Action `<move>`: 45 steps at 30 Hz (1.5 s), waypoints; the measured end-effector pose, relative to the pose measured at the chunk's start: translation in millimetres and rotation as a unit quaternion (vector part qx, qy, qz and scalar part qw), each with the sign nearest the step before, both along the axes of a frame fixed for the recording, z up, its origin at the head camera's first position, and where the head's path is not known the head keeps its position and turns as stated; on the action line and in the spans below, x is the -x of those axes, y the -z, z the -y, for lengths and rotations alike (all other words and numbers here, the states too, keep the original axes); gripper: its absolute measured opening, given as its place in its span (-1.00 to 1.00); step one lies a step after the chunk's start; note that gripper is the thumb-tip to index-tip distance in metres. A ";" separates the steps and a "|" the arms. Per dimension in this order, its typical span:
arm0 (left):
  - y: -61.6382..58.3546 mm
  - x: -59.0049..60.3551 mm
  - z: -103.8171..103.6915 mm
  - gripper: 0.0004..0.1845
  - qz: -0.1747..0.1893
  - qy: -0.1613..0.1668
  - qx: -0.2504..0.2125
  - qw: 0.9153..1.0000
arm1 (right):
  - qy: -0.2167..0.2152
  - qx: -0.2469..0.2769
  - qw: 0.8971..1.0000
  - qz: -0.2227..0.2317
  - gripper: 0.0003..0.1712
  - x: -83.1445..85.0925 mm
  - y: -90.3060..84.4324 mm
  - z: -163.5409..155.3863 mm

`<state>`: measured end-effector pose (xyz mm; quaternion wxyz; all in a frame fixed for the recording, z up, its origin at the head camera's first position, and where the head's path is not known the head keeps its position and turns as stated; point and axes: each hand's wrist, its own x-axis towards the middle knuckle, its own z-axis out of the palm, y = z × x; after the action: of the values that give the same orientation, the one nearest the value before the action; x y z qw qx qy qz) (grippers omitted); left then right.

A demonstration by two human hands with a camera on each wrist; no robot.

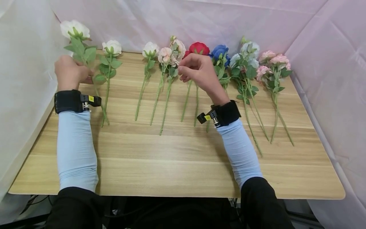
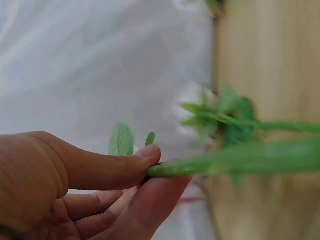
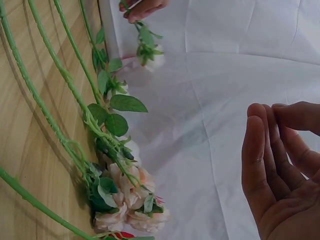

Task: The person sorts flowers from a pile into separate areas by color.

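A row of flowers lies on the table (image 1: 177, 165), heads toward the far edge, stems toward the person. The left hand (image 1: 70, 72) is at the left end of the row, and the stem (image 2: 235, 162) of the leftmost flower (image 1: 75, 30) sits between its thumb and fingers (image 2: 150, 202), the head raised beyond the fingertips. A second flower (image 1: 112, 47) lies just right of those fingers. The right hand (image 1: 200, 71) hovers over the middle of the row, above two stems. A cluster of blooms (image 1: 171, 52) lies just left of its fingertips, one flower (image 1: 199, 48) beyond them, and more flowers (image 1: 246, 57) lie to its right. A cloth (image 1: 183, 19) hangs behind the table.
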<state>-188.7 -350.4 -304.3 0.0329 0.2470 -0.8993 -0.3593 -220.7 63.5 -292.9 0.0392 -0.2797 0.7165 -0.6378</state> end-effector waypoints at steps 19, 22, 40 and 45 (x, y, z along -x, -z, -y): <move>-57.4 -25.9 -124.2 -0.60 -0.104 0.159 -0.041 0.981 | -0.003 -0.011 1.000 0.001 -0.89 -3.0 -2.7 -2.5; -55.5 -30.9 -146.5 -0.61 -0.110 0.192 -0.029 0.975 | -0.008 -0.026 1.000 0.006 -0.87 -3.5 -2.5 -1.3; -23.1 -44.6 -227.5 -0.84 -0.241 0.311 0.030 0.919 | -0.019 -0.075 0.997 0.022 -0.81 -15.7 -5.8 11.5; -23.2 -44.2 -229.2 -0.85 -0.238 0.309 0.024 0.921 | -0.005 -0.072 0.997 0.039 -0.83 -17.6 -8.2 11.1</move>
<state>-144.5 -121.2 -281.1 0.1387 -0.1368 -0.9049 -0.3784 -203.1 52.4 -284.8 0.0905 -0.2544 0.7574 -0.5946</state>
